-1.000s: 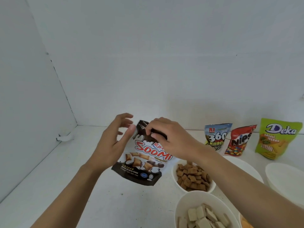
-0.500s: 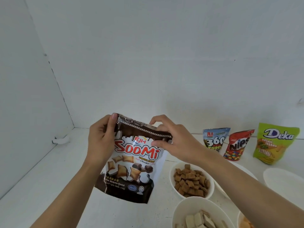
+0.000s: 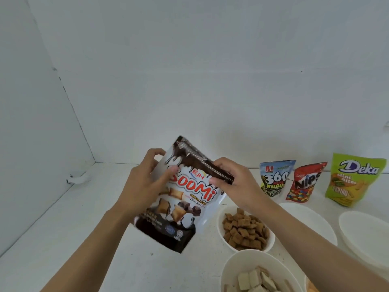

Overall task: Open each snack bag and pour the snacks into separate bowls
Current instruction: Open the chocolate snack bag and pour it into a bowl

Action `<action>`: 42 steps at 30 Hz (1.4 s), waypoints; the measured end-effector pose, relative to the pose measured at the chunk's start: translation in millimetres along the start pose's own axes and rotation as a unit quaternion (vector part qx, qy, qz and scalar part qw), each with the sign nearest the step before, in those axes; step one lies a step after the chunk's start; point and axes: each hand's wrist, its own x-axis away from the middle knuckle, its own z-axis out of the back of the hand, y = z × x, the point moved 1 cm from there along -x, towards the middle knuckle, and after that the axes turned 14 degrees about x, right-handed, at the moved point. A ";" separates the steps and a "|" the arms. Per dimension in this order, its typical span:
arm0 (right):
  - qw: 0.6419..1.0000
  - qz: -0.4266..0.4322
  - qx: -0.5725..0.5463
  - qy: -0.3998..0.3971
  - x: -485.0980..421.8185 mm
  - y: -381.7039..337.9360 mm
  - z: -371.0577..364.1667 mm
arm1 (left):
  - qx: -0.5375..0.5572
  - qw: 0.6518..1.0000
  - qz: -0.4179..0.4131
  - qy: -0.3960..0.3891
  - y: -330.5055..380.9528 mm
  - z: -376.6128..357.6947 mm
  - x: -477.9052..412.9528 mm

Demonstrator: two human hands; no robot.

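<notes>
I hold a brown-and-white Soomi snack bag (image 3: 181, 209) upright above the white table, tilted to the right. My left hand (image 3: 145, 184) grips its upper left side, thumb on the front. My right hand (image 3: 233, 182) pinches the right end of its top strip. Below my right wrist sits a white bowl (image 3: 271, 243) of brown square snacks. Nearer me, another white bowl (image 3: 235, 268) holds pale wafer pieces. Three sealed bags stand at the back right: a blue 360 bag (image 3: 275, 178), a red Nips bag (image 3: 305, 182) and a green Deka bag (image 3: 353, 180).
Two white bowls that look empty sit at the right, one (image 3: 311, 218) behind my right forearm and one (image 3: 366, 234) by the frame edge. A small white object (image 3: 79, 178) lies at the left wall. White walls close in the table at the back and left.
I have taken the Soomi bag in both hands and lifted it off the table. It now tilts to the right, and my left thumb has come onto its front.
</notes>
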 end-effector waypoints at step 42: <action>0.874 -0.377 -0.242 0.186 58.4 97.4 4.1 | 0.328 0.927 0.127 0.131 -70.9 -119.7 11.7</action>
